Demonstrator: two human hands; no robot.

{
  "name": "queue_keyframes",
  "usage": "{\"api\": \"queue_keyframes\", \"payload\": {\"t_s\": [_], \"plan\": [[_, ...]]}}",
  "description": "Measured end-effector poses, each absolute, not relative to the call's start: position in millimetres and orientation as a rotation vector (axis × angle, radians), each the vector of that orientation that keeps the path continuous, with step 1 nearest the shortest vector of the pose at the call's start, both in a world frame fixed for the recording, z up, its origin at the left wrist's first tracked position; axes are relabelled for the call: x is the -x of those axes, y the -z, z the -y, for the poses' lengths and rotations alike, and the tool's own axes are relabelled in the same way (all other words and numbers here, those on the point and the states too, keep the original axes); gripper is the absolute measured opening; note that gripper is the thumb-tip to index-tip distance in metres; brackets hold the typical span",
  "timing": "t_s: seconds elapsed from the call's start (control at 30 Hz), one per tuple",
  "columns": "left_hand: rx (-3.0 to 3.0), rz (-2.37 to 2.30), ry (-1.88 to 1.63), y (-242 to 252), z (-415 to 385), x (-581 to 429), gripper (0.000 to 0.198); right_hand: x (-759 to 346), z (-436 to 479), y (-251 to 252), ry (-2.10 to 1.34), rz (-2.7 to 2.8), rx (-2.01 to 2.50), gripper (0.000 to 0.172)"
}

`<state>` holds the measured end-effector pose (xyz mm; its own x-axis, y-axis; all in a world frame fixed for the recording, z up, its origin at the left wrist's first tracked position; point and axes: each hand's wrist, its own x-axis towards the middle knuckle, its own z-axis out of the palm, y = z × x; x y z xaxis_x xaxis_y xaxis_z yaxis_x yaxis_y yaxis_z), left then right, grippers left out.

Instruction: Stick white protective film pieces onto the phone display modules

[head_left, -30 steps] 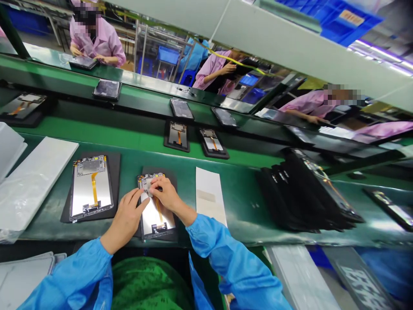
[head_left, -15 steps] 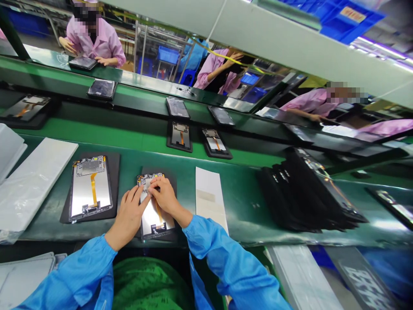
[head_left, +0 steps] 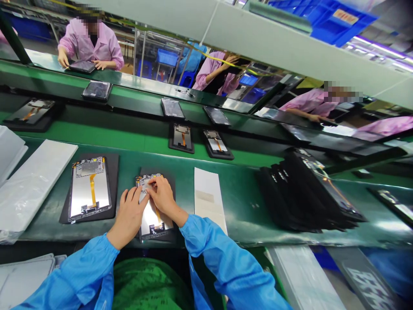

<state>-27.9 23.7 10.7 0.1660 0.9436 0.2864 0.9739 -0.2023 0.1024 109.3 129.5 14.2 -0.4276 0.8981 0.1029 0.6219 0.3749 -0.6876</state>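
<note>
An opened tablet (head_left: pixel 151 221) lies on a dark pad (head_left: pixel 168 176) in front of me, its circuit board at the top and an orange ribbon cable running down a silvery panel. Across its left edge rests my left hand (head_left: pixel 128 217), open, fingers stretched toward the board and thumb near my right fingertips. My right hand (head_left: pixel 164 197) is bent over the board with thumb and fingers pinched together; whatever is between them is too small or hidden to make out. Another opened tablet (head_left: pixel 90 187) sits on its own pad to the left, untouched.
White sheets in clear plastic (head_left: pixel 35 185) lie left. A white card (head_left: pixel 209 193) is to the right, then a leaning stack of black pads (head_left: pixel 290 198). Beyond, a green belt (head_left: pixel 129 137) carries opened tablets on pads. Co-workers in pink (head_left: pixel 97 47) sit across the line.
Both hands stay at the board with only slight finger movement. The tablets on the belt have shifted a little to the right. A co-worker's raised hand has come down beside their tablet.
</note>
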Motion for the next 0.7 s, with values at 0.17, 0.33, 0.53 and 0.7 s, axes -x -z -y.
{"api": "queue_keyframes", "payload": {"t_s": [0.17, 0.33, 0.53, 0.7], "plan": [[2.281, 1.954, 0.467, -16.4, -28.5, 20.8, 0.044, -113.1, -135.6, -14.4, -0.809, 2.194, 1.293, 0.014], [2.297, 1.968, 0.605, 1.8, -23.7, 28.7, 0.049, -117.7, -134.9, -15.8, -0.793, 2.258, 1.215, 0.015], [2.286, 1.983, 0.618, 0.6, -22.5, 28.1, 0.049, -121.8, -144.8, -16.1, -0.832, 2.326, 1.140, 0.011], [2.228, 2.119, 0.431, -21.5, -26.7, 11.0, 0.036, -119.2, -148.4, -23.7, -0.752, 2.423, 1.066, 0.006]]}}
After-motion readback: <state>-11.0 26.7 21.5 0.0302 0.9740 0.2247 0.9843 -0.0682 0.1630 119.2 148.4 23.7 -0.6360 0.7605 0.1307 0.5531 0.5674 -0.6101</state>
